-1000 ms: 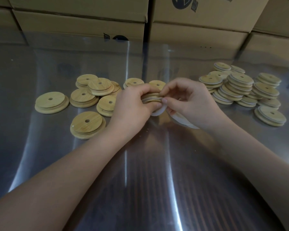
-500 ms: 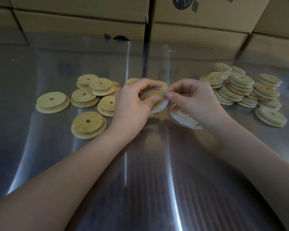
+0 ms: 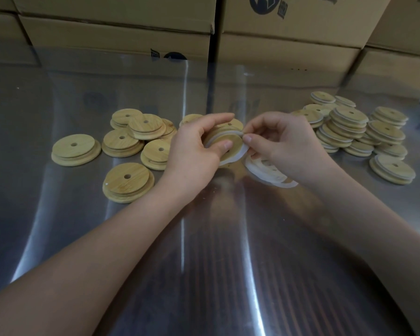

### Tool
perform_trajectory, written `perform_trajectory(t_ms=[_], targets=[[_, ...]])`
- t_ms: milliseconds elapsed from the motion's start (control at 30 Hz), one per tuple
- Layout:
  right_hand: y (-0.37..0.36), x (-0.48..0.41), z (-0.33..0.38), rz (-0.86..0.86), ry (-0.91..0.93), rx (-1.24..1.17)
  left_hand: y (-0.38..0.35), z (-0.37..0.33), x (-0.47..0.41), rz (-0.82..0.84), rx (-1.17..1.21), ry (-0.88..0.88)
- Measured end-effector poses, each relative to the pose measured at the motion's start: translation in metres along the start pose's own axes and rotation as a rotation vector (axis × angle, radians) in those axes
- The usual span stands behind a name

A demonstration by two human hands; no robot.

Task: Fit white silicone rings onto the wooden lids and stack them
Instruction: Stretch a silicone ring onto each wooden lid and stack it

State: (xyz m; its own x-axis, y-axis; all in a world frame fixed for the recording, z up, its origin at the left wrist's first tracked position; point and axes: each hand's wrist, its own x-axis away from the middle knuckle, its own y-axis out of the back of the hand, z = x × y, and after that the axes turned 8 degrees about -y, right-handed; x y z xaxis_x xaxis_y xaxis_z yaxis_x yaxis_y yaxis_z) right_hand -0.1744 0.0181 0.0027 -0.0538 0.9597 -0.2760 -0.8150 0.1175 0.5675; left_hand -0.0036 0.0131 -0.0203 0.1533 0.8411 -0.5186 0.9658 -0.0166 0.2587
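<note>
Head view
- Wooden lid (image 3: 235, 144): a round disc of pale, straight-grained bamboo-like wood, stepped at the rim. It is held up above the bench centre, tilted towards the camera.
- Left hand (image 3: 194, 146): fingers curled over the lid's far edge, thumb pressed on its near face, grasping it.
- White silicone ring (image 3: 239, 155): a thin, soft, matt band, seated along the lid's upper rim and sagging loose below it.
- Right hand (image 3: 284, 141): thumb and forefinger pinch the ring at the lid's right edge.
- Spare rings (image 3: 268, 172): a bunch of limp white loops just under the right hand. Whether its lower fingers hold them cannot be told.
- Bare lids (image 3: 131, 141): a loose cluster on the bench to the left, some overlapping. Each has a small round centre hole and a two-tier edge.
- Ringed lids (image 3: 349, 127): low, leaning stacks on the right, with a white line showing round each rim.
- Bench (image 3: 204, 263): smooth, reflective sheet metal with bright streaks.
- Cardboard boxes (image 3: 119, 37): brown and matt, stacked along the back.
- Box print (image 3: 264, 6): a dark round logo with characters, cropped and not legible.
</note>
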Motion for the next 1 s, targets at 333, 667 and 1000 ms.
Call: perform_trajectory(t_ms=[333,667,1000], targets=[[-0.0014,0.0040,0.0025,-0.072,0.114,0.019,0.0035,0.0033,-0.0004,0.033,0.102,-0.029],[-0.0028,0.0023,0.0016,-0.024,0.078,-0.037,0.0028,-0.0015,0.0042,0.020,-0.090,-0.210],[-0.0059,0.0006,-0.0025,0.034,-0.048,-0.243,0.0025,-0.0009,0.0017,-0.113,-0.024,-0.133]])
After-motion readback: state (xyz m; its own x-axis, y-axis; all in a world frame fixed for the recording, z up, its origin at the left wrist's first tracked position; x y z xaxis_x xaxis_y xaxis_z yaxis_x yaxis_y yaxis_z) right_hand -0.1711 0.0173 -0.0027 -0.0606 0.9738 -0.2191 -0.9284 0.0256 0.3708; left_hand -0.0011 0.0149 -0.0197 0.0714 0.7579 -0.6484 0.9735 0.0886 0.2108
